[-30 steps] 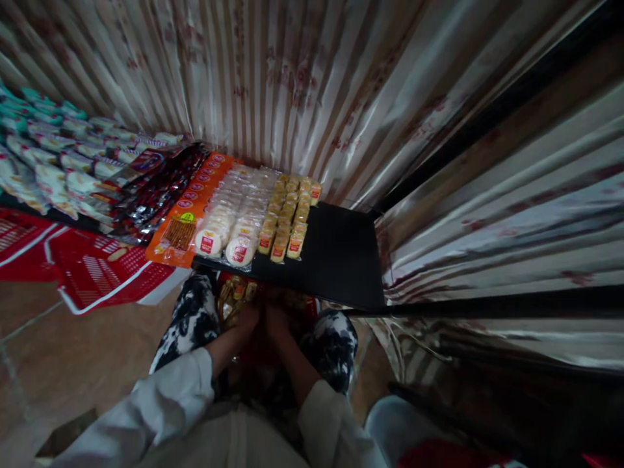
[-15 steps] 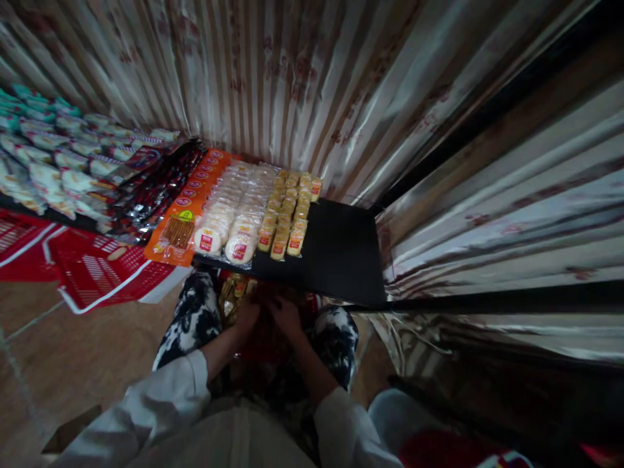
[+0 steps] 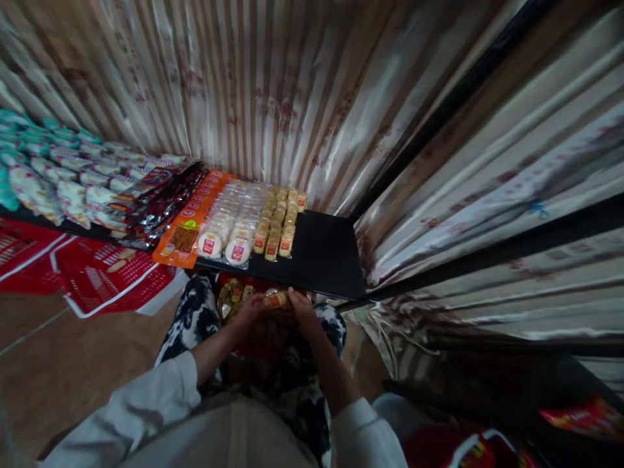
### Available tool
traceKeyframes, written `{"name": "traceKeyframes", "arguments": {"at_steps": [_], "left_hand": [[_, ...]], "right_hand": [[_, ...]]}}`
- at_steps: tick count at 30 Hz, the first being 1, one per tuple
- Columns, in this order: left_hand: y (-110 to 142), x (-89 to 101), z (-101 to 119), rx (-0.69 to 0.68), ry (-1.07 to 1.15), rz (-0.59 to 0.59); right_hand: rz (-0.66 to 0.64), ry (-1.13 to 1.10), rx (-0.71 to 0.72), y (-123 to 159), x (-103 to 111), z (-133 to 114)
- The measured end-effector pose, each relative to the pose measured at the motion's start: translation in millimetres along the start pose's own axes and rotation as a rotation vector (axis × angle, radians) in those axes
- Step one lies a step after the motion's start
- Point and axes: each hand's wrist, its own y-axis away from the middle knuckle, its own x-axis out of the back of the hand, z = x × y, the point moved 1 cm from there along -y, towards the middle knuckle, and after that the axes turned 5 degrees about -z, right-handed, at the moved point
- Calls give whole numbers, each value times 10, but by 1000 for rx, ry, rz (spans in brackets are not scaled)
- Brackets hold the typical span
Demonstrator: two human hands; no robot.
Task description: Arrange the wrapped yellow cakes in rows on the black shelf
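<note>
From here I have the packet (image 3: 276, 299) between the knees, just short of the shelf (image 3: 324, 257) and, as I judge it, below its front edge. Both hands are closed on it: the left hand (image 3: 248, 312) grips its left end and the right hand (image 3: 303, 311) meets its right end with the fingertips, so neither is clearly nearer. How firmly the right presses is too dim for me to tell. The packet's long axis runs side to side, from one hand to the other, roughly along the shelf's front edge and crosswise to the front packets of the yellow rows (image 3: 275, 227), whose long sides seem to point away from me. Those rows lie ahead of the hands, beyond the edge; the bare black stretch to their right is ahead of the right hand. Loose packets (image 3: 234, 294) sit beside the left hand, between the legs. Further out, I see the white crackers (image 3: 238, 251) just left of the rows, then the orange bag (image 3: 181, 240), and behind everything the curtain (image 3: 277, 97).
</note>
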Motion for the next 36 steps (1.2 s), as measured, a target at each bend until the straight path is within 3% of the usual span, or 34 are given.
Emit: {"name": "traceKeyframes", "arguments": {"at_steps": [5,11,14,17,20,22,24,27,30,36], "left_hand": [[-18,-207,148,34,236,23],[-26,-503,414,9,149,50],[-51,-593,565,-84,-77,103],[-101,-650,764,-227,-455,90],[-139,-705,1018,-428,-864,3],[-157,-754,1191,-557,-1079,-91],[-193,-814,1344,-638,-1223,-189],[-313,-922,1523,-680,-1339,-254],[-484,-1057,1646,-673,-1333,-220],[-748,-1395,1666,-636,-970,82]], "right_hand": [[42,-238,58,76,84,-154],[82,-334,110,71,214,-260],[141,-342,116,14,275,-221],[241,-219,146,-38,372,-176],[453,135,289,-40,536,-243],[520,409,430,-28,645,-351],[470,572,529,-44,731,-460],[351,649,542,-161,813,-566],[333,641,494,-381,862,-627],[462,487,272,-993,994,-826]]}}
